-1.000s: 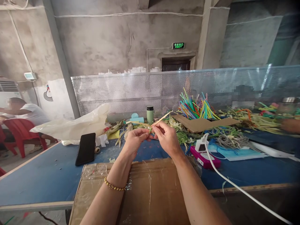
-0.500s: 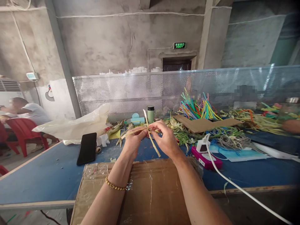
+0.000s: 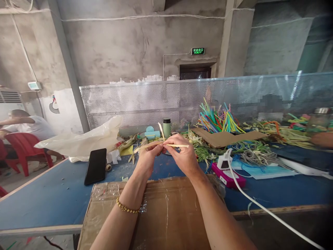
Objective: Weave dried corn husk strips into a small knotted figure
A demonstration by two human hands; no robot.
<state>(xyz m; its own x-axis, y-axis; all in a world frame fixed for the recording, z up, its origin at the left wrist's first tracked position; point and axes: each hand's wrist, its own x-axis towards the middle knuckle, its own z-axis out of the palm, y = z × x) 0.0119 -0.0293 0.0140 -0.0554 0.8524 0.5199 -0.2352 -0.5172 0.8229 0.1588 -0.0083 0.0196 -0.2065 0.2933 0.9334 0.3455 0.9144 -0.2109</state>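
My left hand (image 3: pixel 147 158) and my right hand (image 3: pixel 182 154) meet above the blue table (image 3: pixel 52 194), fingers pinched together on thin pale yellow strips (image 3: pixel 156 143). One strip end sticks out to the left, one upward, and one lies to the right over my right hand's fingers. A gold bracelet (image 3: pixel 126 207) sits on my left wrist. Both forearms reach over a taped cardboard box (image 3: pixel 166 211) at the near edge.
A black phone (image 3: pixel 95 166) lies left of my hands beside a white plastic bag (image 3: pixel 85 139). A pink device (image 3: pixel 227 173) with a white cable sits to the right. Coloured strips (image 3: pixel 218 119), cardboard and a green bottle (image 3: pixel 166 127) line the perforated screen. A person sits far left.
The strip that hung down toward the box half a second ago has swung up and now lies level to the right. My hands stay pinched together in the same place.
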